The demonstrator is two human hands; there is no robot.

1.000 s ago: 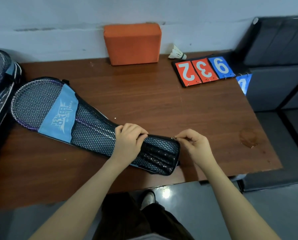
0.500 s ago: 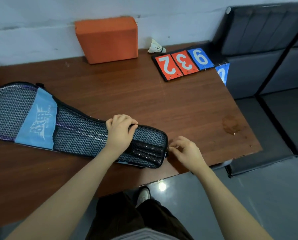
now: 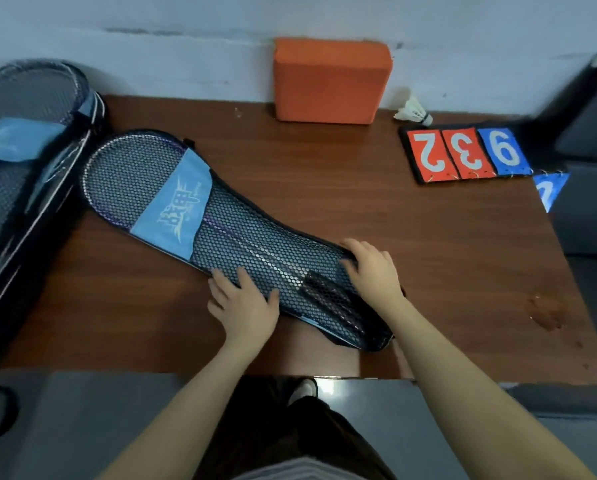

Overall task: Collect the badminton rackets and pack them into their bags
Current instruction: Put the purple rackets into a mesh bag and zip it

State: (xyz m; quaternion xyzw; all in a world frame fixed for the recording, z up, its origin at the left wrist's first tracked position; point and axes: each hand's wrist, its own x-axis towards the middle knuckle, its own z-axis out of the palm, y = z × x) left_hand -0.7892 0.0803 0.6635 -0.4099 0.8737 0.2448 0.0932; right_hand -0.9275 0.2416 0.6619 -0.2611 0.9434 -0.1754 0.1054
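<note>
A black mesh racket bag (image 3: pixel 172 202) with a light blue band lies slanted across the brown table (image 3: pixel 359 209), rackets visible inside through the mesh. My left hand (image 3: pixel 243 306) rests flat on the bag's near edge by the shaft. At the bag's far edge near the handle end my right hand (image 3: pixel 371 268) lies on the mesh, fingers slightly bent over the rim. A second packed racket bag (image 3: pixel 20 161) leans at the table's left end.
An orange block (image 3: pixel 331 79) stands against the wall at the back. A white shuttlecock (image 3: pixel 411 110) and a flip scoreboard (image 3: pixel 467 154) showing 2, 3, 9 lie at the back right. Dark seats (image 3: pixel 588 133) border the table's right side.
My right hand left the zipper end and moved onto the bag's far edge. My left hand let go of the bag's neck and now lies flat on its near edge. The view swung left.
</note>
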